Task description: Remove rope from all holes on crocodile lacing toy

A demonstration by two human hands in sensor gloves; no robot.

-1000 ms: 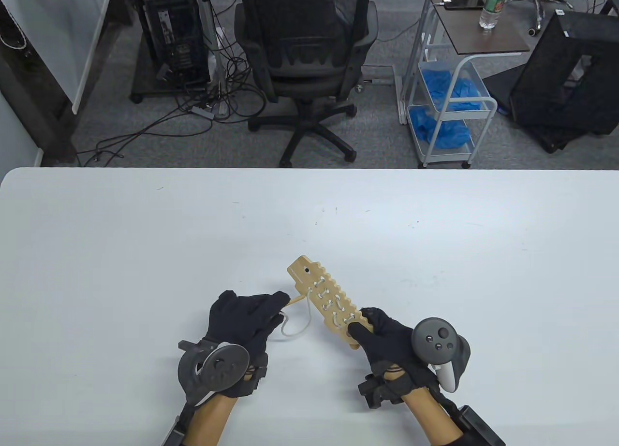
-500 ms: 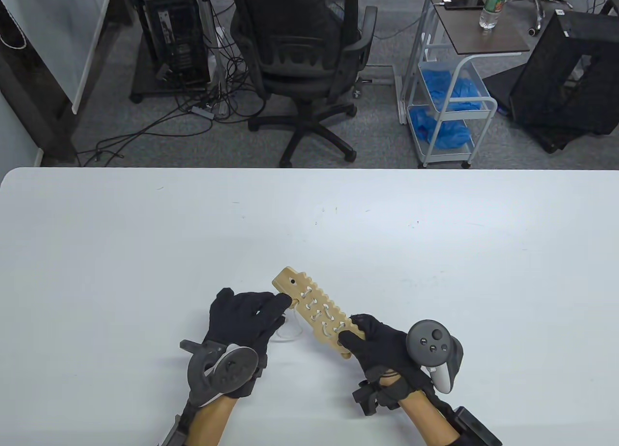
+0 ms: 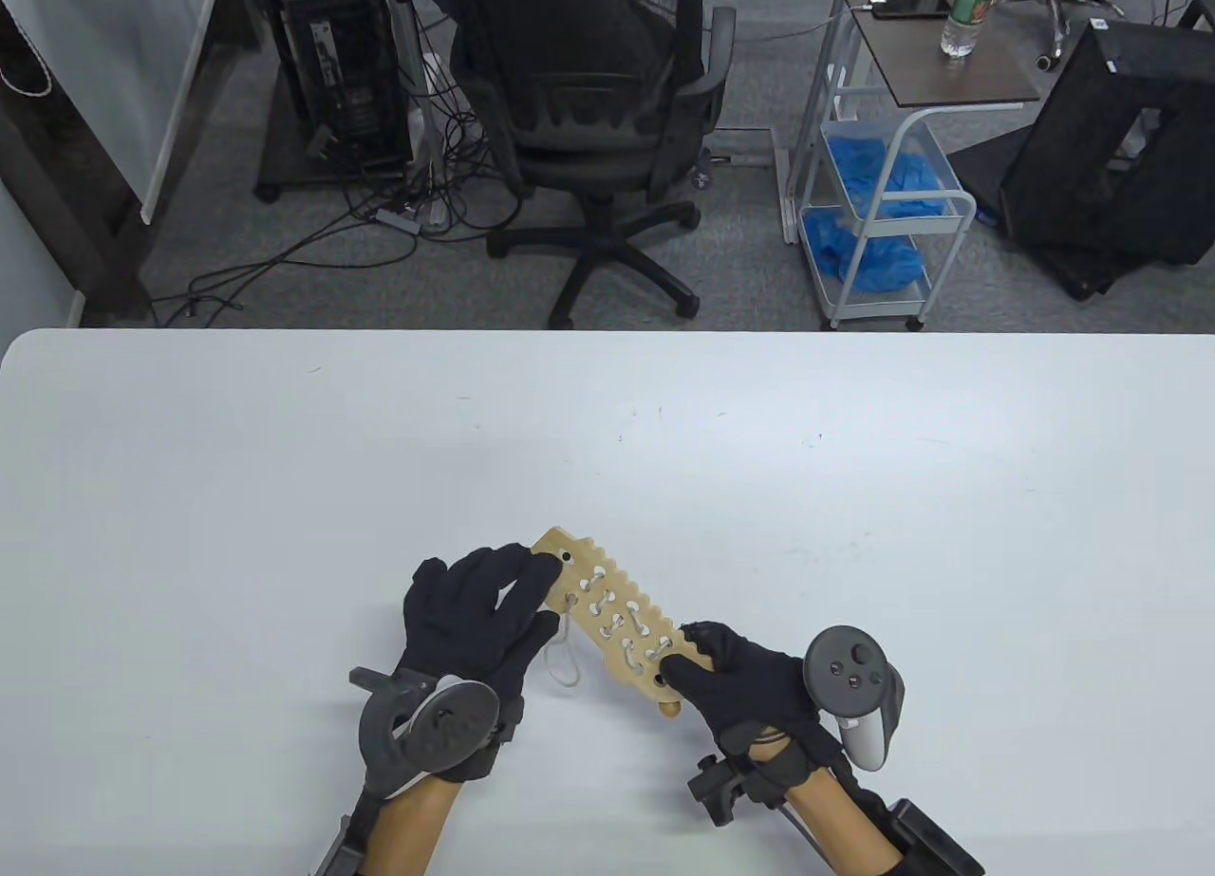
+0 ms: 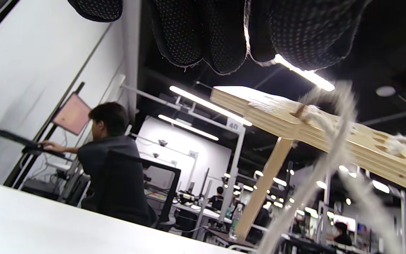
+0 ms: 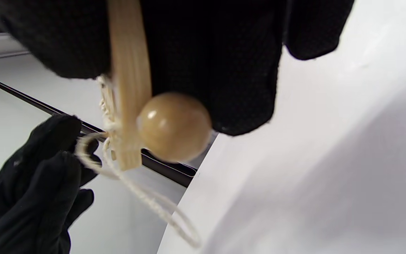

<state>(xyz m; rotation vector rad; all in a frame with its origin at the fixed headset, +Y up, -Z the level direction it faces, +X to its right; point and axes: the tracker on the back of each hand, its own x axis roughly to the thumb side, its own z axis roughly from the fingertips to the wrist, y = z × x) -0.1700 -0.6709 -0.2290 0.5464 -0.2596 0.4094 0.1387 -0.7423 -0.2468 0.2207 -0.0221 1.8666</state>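
Near the front edge of the white table [image 3: 285,458]: crocodile lacing toy [image 3: 612,620] held off the surface between both hands.

Right hand [image 3: 750,691] pinches the toy's near end, at 4 o'clock, thumb on top, just beside a wooden bead [image 5: 173,126]. Left hand [image 3: 475,620] touches the far end, at 10 o'clock; whether its fingers pinch the rope [image 3: 565,653] cannot be told. Rope is laced through the holes, with a slack loop hanging below the toy's left edge.
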